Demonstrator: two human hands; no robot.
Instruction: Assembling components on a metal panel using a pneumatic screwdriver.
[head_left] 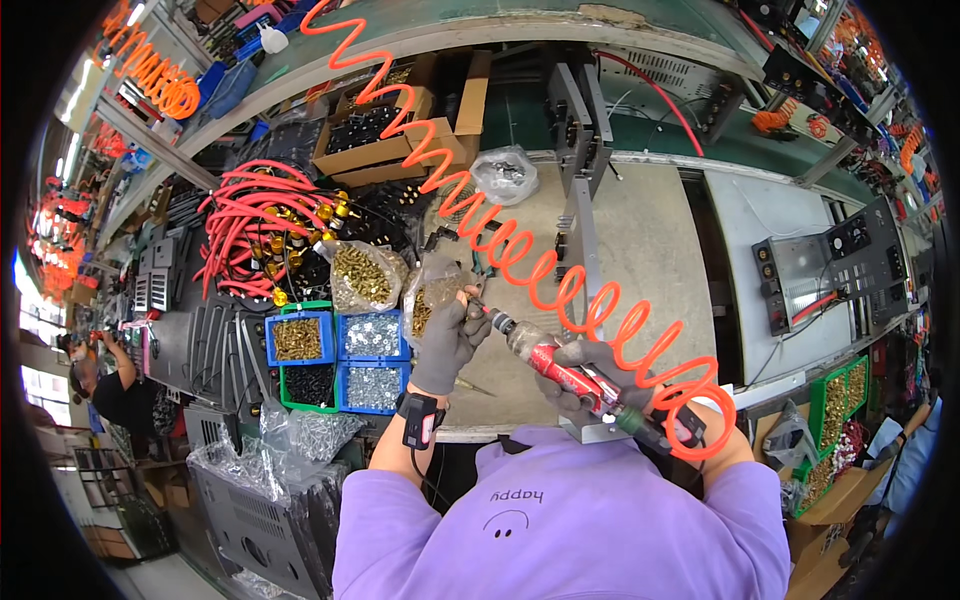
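My right hand [592,354], in a grey glove, is wrapped round a red air screwdriver [562,372] that lies slantwise in front of my chest, its bit toward the upper left. An orange coiled air hose [545,280] runs from the tool's rear up across the bench. My left hand [448,345], also gloved, has its fingers pinched together at the bit's tip; what sits between them is too small to make out. Close by that hand are a clear bag of brass screws [421,304] and a second bag of brass fasteners [362,277].
Left of my hands stand blue bins [372,386] of small metal parts. Red hoses [238,215] are heaped behind them, near an open carton [385,150]. Grey metal panels [579,225] stand upright on the bench. At right lies a black panel assembly [865,260].
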